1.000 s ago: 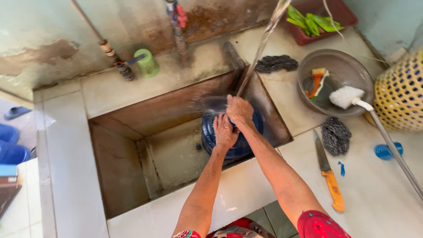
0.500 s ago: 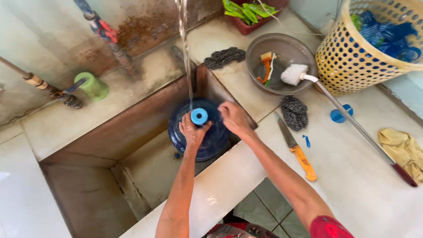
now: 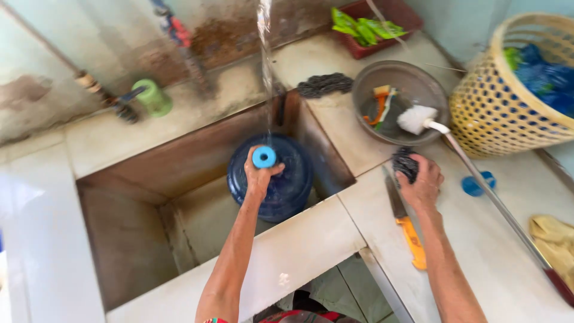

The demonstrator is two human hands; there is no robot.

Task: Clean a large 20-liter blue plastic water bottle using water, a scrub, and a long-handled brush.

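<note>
1. While a thin stream of water [image 3: 263,54] falls from the top middle of the frame, the left hand [image 3: 258,174] grips the neck of a big dark blue water jug [image 3: 287,182], fingers curled just under its light blue cap [image 3: 263,157].
2. The jug stands in the back right corner of the sunken sink [image 3: 128,239], in the middle of the frame. It is close to the right wall. To its left the sink has lots of open room.
3. The right hand [image 3: 422,182] is at right of middle, fingers closed on a dark scrubber [image 3: 406,162] on the counter [image 3: 353,233].
4. Just left of that hand lies one knife with an orange handle [image 3: 409,230], near the counter's front edge.
5. Just above the hand sits one grey metal bowl [image 3: 412,84] with a white brush [image 3: 417,118] resting on its rim. The brush's long handle runs to the lower right and is cut off by the frame.
6. One yellow woven basket [image 3: 496,113] is at the upper right, partly cut off. The blue things inside are hard to make out.
7. A second dark scrubber [image 3: 326,84] lies near the bowl, so there are two.
8. One small blue lid [image 3: 476,184] lies below the basket. One yellow cloth [image 3: 556,239] is cut off at the right edge.
9. One green cup [image 3: 153,97] sits at the upper left. One red tray of green leaves [image 3: 371,27] sits at the top.
10. The tap is out of view.
</note>
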